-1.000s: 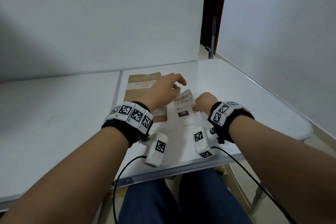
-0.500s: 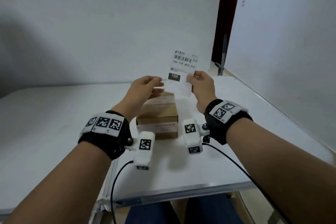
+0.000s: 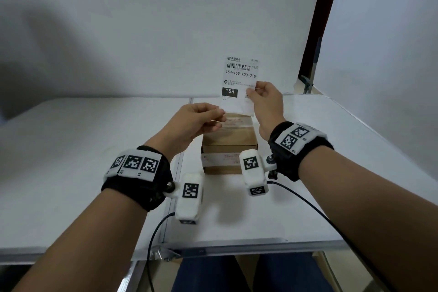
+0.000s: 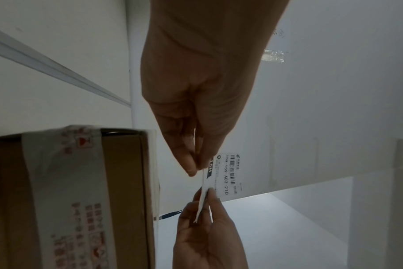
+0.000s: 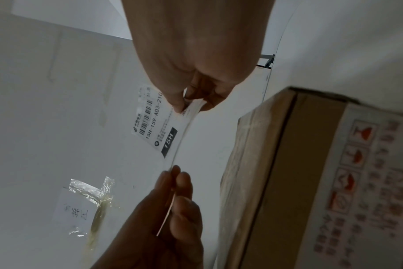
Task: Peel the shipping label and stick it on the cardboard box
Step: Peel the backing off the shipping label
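A white shipping label (image 3: 240, 78) with a barcode and a black "15H" block is held upright in the air, above the far end of the cardboard box (image 3: 228, 140). My right hand (image 3: 253, 92) pinches the label's right edge. My left hand (image 3: 221, 115) pinches its lower left corner. In the left wrist view the label (image 4: 230, 172) runs edge-on between my left hand (image 4: 196, 169) and the right hand (image 4: 205, 200). The brown box (image 5: 288, 163) is sealed with white printed tape and stands on the table (image 3: 308, 197).
Two white tables meet at a seam (image 3: 175, 185) left of the box. White walls close in behind and to the right, with a dark door frame (image 3: 315, 31) at the back right. A taped paper note (image 5: 81, 205) hangs on the wall. Wrist-camera cables (image 3: 308, 201) trail over the table's front edge.
A second ago the label lay on the table right of the box under my hands. The right hand has lifted it upright, and the left hand has closed on its lower corner.
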Motion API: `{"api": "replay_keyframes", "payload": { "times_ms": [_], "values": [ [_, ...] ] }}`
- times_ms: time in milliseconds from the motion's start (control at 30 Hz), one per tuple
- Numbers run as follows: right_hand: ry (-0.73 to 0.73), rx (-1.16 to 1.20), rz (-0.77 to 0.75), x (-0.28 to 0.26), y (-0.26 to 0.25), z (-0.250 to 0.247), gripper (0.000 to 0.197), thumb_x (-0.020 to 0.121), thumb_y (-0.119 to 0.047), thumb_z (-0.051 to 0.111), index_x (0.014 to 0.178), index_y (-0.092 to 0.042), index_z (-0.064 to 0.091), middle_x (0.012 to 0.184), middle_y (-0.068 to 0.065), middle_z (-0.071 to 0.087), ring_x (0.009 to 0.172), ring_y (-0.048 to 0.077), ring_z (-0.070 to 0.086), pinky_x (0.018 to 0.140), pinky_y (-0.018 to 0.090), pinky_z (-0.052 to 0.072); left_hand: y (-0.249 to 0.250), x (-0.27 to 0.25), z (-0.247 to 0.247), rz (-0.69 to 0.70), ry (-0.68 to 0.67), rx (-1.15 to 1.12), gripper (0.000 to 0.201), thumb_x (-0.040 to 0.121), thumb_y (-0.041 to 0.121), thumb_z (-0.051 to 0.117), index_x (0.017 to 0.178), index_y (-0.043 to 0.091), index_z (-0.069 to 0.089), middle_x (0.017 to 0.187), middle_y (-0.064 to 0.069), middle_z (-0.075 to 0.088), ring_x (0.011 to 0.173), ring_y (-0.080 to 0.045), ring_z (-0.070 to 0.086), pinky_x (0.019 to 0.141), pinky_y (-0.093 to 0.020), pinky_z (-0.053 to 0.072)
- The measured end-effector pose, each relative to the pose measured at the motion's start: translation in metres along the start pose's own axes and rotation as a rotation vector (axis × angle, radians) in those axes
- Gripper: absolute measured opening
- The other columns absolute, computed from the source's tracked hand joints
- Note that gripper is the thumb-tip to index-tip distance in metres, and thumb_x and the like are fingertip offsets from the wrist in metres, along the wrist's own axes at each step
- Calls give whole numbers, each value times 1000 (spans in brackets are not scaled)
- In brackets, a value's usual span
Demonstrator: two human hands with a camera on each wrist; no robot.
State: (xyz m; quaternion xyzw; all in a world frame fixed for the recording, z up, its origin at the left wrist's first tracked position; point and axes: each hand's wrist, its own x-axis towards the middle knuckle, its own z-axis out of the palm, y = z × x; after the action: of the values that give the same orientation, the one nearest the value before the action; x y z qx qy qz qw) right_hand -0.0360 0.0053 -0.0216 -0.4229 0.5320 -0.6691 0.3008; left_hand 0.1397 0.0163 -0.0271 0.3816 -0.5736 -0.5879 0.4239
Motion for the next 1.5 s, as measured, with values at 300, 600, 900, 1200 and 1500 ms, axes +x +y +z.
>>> {"api": "replay_keyframes", "payload": {
  "times_ms": [300, 600, 900, 1200, 1500],
  "values": [
    [1, -317, -274, -10, -5, -1, 30, 86, -9, 62, 115, -17, 57, 120, -2, 47, 114, 15, 51, 97, 27, 44, -2, 3, 14, -8, 83, -60, 25, 90, 9, 64, 108, -9, 65, 86, -11, 70, 61, -12, 63, 67, -18, 58],
    [-333, -429, -276, -24, -8, -2, 16, 86, -10, 62, 99, -10, 73, 101, -1, 69, 85, 8, 62, 67, -1, 44, -3, 4, 20, -18, 67, -57, 16, 93, 6, 57, 87, 0, 70, 81, -10, 70, 62, -16, 57, 72, -26, 53],
    [-346, -427, -232, -27, -7, -7, 18, 87, -12, 63, 100, -9, 76, 89, 3, 75, 72, 1, 67, 68, -2, 45, -4, 1, 21, 5, 48, -21, 15, 92, 8, 59, 94, -1, 71, 87, -13, 67, 62, -16, 55, 71, -29, 47],
    [-340, -402, -227, -33, -3, -9, 16, 88, -12, 62, 97, -11, 76, 73, -8, 68, 59, -22, 58, 62, -7, 38, -9, 2, 19, 13, 46, -13, 16, 92, 8, 61, 96, -2, 71, 80, -11, 67, 59, -15, 54, 67, -27, 47],
    [-343, -341, -212, -39, -4, -9, 18, 88, -14, 65, 103, -11, 75, 85, -6, 70, 60, -22, 60, 64, -6, 41, -7, 1, 19, 53, 96, 23, 17, 93, 14, 61, 97, 2, 72, 87, -9, 72, 62, -14, 57, 70, -24, 52]
  ]
}}
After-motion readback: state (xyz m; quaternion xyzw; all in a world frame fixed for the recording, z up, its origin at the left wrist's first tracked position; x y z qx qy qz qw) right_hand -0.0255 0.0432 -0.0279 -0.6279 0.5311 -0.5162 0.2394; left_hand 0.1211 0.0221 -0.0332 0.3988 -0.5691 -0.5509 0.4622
